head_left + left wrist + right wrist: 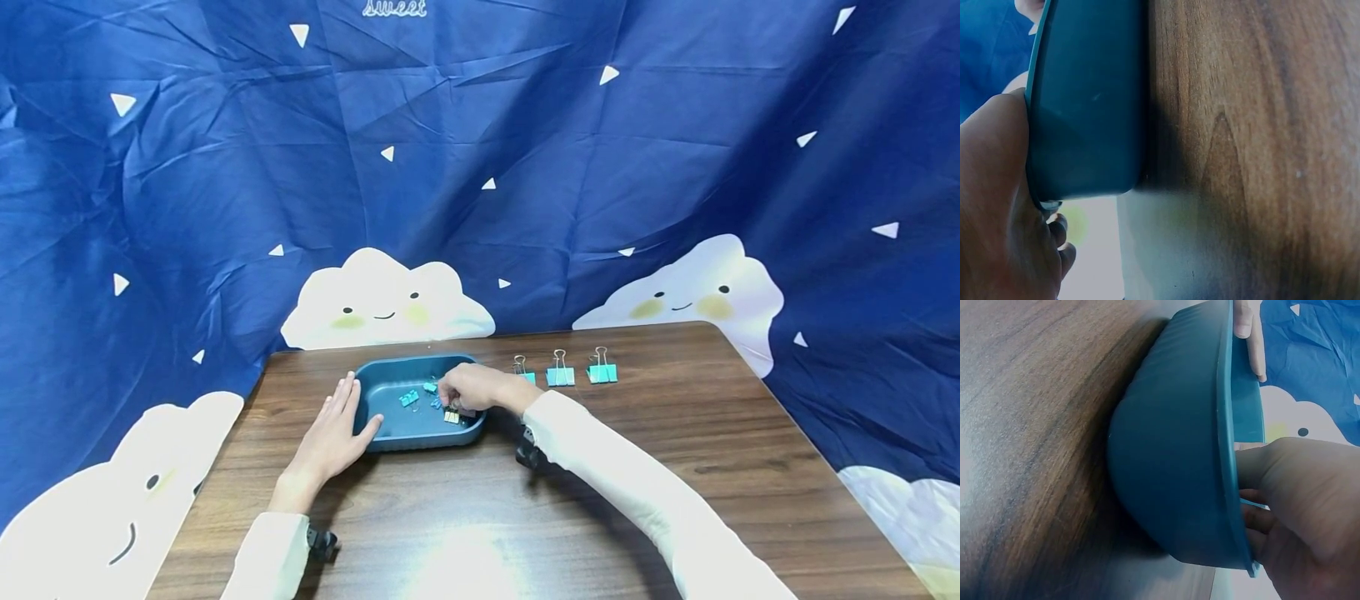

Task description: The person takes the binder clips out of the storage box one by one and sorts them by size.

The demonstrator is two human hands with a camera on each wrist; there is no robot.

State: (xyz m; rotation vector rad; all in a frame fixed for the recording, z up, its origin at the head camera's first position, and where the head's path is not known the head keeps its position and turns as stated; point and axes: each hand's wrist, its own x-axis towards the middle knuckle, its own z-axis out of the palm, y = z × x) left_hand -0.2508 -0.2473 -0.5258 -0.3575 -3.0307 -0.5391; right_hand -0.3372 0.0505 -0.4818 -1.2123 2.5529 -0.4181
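Observation:
A dark teal tray (420, 442) stands on the table. Several small binder clips lie inside it, among them a turquoise one (408, 398) and a yellowish one (452, 416). My left hand (337, 429) rests on the tray's left rim, fingers straight along the outside and thumb over the edge. Reaching over the right rim, my right hand (468, 387) has its curled fingers down among the clips. In the right wrist view the tray wall (1172, 437) hides those fingertips, and I cannot tell whether they pinch a clip.
Behind my right wrist, larger turquoise binder clips stand in a row with handles up: a middle one (560, 375), a right one (602, 372) and a left one (528, 377) partly covered by the wrist. A blue cloth (450, 208) hangs behind the wooden table (637, 433).

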